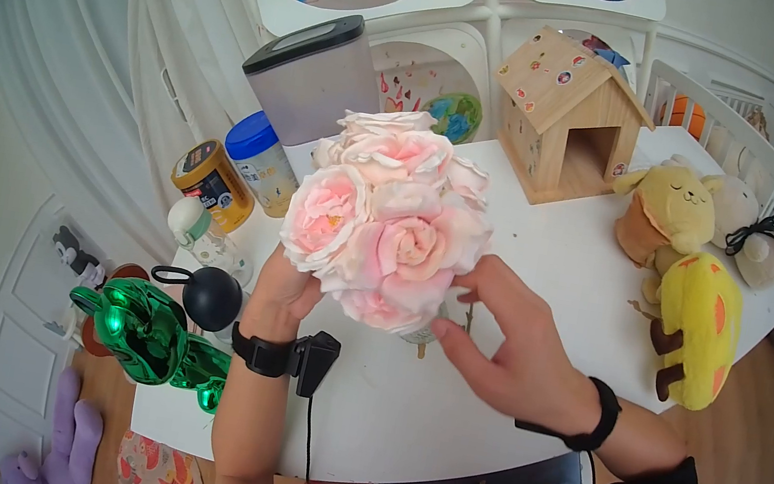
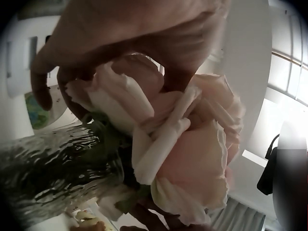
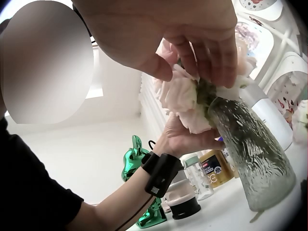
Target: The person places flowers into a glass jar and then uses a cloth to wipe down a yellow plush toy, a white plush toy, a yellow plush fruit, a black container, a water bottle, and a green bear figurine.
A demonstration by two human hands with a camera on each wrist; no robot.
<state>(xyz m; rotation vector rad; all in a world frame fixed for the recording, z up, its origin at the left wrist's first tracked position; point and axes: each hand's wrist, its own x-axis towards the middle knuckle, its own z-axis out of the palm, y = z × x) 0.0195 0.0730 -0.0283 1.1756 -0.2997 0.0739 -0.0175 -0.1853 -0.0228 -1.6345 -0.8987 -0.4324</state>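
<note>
A bunch of pink and white roses stands in a clear textured glass vase on the white table. In the head view the blooms hide most of the vase. My left hand cups the left side of the bunch, its fingers mostly hidden behind the petals there. Relaxed fingers of that left hand reach over the flowers in the left wrist view. On the other side, my right hand has loosely bent, spread fingers beside the lower blooms. The right wrist view shows this right hand over the roses near the vase's mouth.
Left of the vase are a shiny green figure, a black round object, a bottle, a gold tin and a blue-lidded jar. Behind stand a grey bin and wooden house; plush toys sit right.
</note>
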